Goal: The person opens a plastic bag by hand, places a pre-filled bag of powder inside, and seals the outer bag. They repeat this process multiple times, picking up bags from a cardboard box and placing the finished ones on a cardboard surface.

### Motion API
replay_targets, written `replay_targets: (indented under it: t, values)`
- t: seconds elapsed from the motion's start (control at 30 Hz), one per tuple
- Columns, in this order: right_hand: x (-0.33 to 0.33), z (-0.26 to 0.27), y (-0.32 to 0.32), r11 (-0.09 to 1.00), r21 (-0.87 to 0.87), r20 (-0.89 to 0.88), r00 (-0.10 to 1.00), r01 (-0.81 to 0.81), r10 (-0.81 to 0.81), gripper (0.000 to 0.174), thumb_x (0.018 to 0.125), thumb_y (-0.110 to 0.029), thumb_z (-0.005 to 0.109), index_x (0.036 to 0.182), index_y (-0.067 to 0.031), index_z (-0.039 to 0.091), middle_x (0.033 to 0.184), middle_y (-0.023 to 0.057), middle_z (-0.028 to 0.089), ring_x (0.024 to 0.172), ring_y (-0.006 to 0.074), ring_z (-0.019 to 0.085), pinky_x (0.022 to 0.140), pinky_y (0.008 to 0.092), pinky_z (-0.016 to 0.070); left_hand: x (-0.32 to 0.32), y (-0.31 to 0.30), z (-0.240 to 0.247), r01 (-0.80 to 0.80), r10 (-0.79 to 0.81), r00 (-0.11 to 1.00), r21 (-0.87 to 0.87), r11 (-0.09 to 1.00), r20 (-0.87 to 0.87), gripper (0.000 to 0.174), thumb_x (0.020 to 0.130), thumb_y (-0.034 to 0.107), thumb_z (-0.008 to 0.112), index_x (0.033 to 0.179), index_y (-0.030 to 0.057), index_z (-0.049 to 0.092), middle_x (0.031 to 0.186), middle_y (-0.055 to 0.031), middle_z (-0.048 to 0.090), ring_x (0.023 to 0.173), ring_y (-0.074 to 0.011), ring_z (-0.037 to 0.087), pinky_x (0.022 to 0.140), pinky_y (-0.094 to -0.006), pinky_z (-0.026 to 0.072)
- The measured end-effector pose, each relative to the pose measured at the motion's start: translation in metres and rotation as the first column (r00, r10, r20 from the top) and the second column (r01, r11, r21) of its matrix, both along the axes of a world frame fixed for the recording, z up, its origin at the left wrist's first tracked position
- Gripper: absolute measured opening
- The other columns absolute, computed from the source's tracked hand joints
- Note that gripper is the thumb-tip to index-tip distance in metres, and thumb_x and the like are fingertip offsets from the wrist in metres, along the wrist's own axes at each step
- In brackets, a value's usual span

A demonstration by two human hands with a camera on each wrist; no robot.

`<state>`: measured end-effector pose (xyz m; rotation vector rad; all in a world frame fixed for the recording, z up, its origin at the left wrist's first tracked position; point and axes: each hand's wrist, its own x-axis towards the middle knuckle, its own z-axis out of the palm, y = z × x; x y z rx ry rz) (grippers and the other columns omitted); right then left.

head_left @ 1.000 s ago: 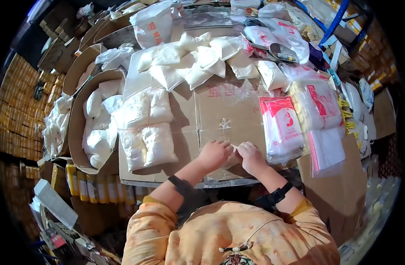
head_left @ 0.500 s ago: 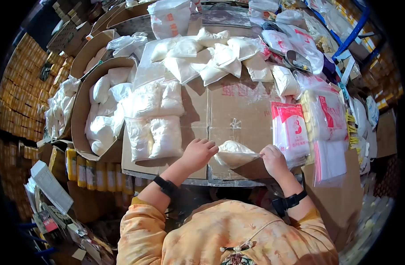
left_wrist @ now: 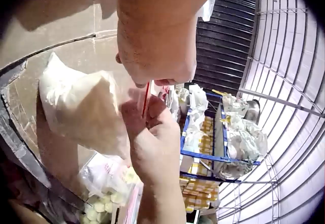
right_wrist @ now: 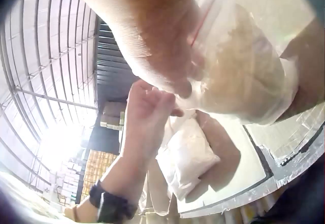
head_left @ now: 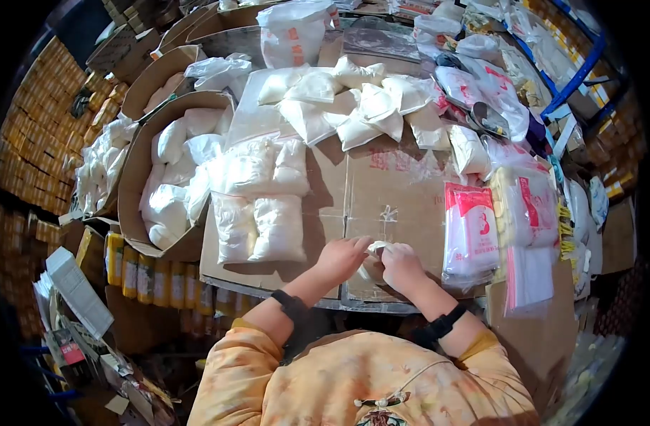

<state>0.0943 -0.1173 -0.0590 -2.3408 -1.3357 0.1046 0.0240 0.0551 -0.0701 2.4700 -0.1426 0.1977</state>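
A clear zip bag of off-white powder [left_wrist: 86, 105] hangs between my two hands at the front of the cardboard-covered table. My left hand [head_left: 345, 257] pinches its top edge, with the fingertips close to those of my right hand [head_left: 403, 268]. The right thumb and fingers grip the same edge, where a red zip strip [left_wrist: 147, 99] shows in the left wrist view. In the right wrist view the powder fills the lower part of the bag [right_wrist: 244, 72]. Most of the bag is hidden by the hands in the head view.
Several filled powder bags [head_left: 364, 106] lie along the back. Larger bags of powder packets [head_left: 261, 227] sit at left, beside a round-sided cardboard box [head_left: 130, 206] of white bags. Red-and-white packs [head_left: 474, 231] and flat zip bags [head_left: 531, 273] lie at right.
Half a second ago my hands were spread apart with the bag's top edge stretched between them. They have now come together at the edge. The head view has shifted slightly.
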Motion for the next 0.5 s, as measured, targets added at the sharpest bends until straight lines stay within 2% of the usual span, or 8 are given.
replay_targets:
  t: [0.03, 0.13, 0.17, 0.23, 0.33, 0.4, 0.47, 0.5]
  values:
    - [-0.001, -0.008, 0.008, 0.999, -0.033, 0.029, 1.0, 0.004, -0.003, 0.016, 0.067, -0.013, 0.062, 0.08, -0.0056, 0.058, 0.081, 0.0106, 0.06, 0.08, 0.0286, 0.056, 0.071, 0.0396, 0.0435, 0.002, 0.0, -0.002, -0.015, 0.015, 0.999, -0.003, 1.0, -0.033, 0.016, 0.074, 0.014, 0.056, 0.089, 0.0117, 0.054, 0.072, -0.0064, 0.055, 0.073, -0.0285, 0.056, 0.062, -0.0407, 0.0447]
    - [-0.002, -0.005, 0.013, 0.997, 0.081, 0.006, 1.0, -0.003, 0.003, 0.009, 0.07, -0.008, 0.055, 0.078, -0.0089, 0.058, 0.083, 0.0074, 0.059, 0.079, 0.027, 0.056, 0.071, 0.0382, 0.043, 0.001, 0.009, 0.002, 0.161, -0.165, 0.986, 0.111, 0.981, 0.032, 0.007, 0.074, 0.016, 0.056, 0.079, 0.0118, 0.056, 0.069, -0.0049, 0.054, 0.071, -0.0261, 0.056, 0.062, -0.039, 0.0447]
    - [-0.002, 0.0, 0.011, 0.995, 0.099, 0.016, 1.0, -0.005, 0.003, 0.008, 0.07, -0.008, 0.055, 0.077, -0.0089, 0.057, 0.082, 0.0077, 0.059, 0.079, 0.0269, 0.056, 0.07, 0.0382, 0.0432, 0.001, 0.01, 0.006, 0.174, -0.181, 0.982, 0.13, 0.976, 0.046, 0.006, 0.074, 0.018, 0.056, 0.073, 0.0116, 0.055, 0.068, -0.004, 0.054, 0.07, -0.0242, 0.056, 0.062, -0.0372, 0.0444]
    - [0.001, 0.011, 0.0, 0.992, 0.13, 0.035, 0.999, -0.005, 0.001, 0.006, 0.07, -0.008, 0.055, 0.075, -0.0089, 0.057, 0.079, 0.0081, 0.058, 0.077, 0.0268, 0.056, 0.068, 0.0383, 0.0437, 0.0, 0.01, 0.005, 0.205, -0.207, 0.978, 0.163, 0.965, -0.006, 0.008, 0.076, 0.02, 0.055, 0.075, 0.012, 0.056, 0.072, -0.0043, 0.057, 0.07, -0.0239, 0.058, 0.065, -0.0365, 0.0438]
    - [0.013, 0.004, -0.047, 0.991, 0.088, 0.114, 0.987, 0.1, -0.11, 0.001, 0.07, -0.01, 0.058, 0.07, -0.0095, 0.057, 0.074, 0.0061, 0.055, 0.072, 0.0262, 0.055, 0.066, 0.0384, 0.0443, 0.0, 0.018, 0.0, 0.246, -0.239, 0.969, 0.192, 0.95, -0.055, 0.011, 0.077, 0.023, 0.056, 0.076, 0.0123, 0.056, 0.074, -0.0042, 0.059, 0.071, -0.0239, 0.059, 0.066, -0.036, 0.0434]
    - [0.015, 0.007, -0.069, 0.97, -0.045, 0.1, 0.967, 0.238, -0.233, 0.002, 0.07, -0.01, 0.057, 0.07, -0.008, 0.058, 0.072, 0.0078, 0.055, 0.072, 0.0285, 0.054, 0.065, 0.0386, 0.0444, -0.002, 0.024, -0.002, 0.254, -0.242, 0.966, 0.16, 0.954, -0.094, 0.011, 0.077, 0.023, 0.055, 0.075, 0.0113, 0.056, 0.073, -0.005, 0.058, 0.071, -0.0251, 0.058, 0.065, -0.037, 0.0436]
    - [0.015, -0.014, -0.096, 0.891, -0.153, 0.074, 0.904, 0.428, -0.421, 0.004, 0.071, -0.008, 0.056, 0.068, -0.006, 0.057, 0.073, 0.007, 0.056, 0.074, 0.0311, 0.054, 0.067, 0.0392, 0.0445, -0.004, 0.029, -0.001, 0.254, -0.24, 0.96, 0.089, 0.963, -0.145, 0.012, 0.077, 0.02, 0.055, 0.074, 0.0092, 0.055, 0.072, -0.0068, 0.056, 0.072, -0.0276, 0.056, 0.065, -0.0391, 0.044]
    - [0.016, -0.021, -0.108, 0.869, -0.225, -0.024, 0.889, 0.441, -0.458, 0.005, 0.073, -0.008, 0.056, 0.077, -0.005, 0.057, 0.079, 0.0092, 0.057, 0.078, 0.0312, 0.055, 0.069, 0.0381, 0.0451, -0.005, 0.033, -0.006, 0.237, -0.231, 0.953, 0.009, 0.971, -0.196, 0.012, 0.077, 0.02, 0.055, 0.08, 0.0083, 0.055, 0.075, -0.0086, 0.056, 0.074, -0.0291, 0.056, 0.067, -0.0399, 0.044]
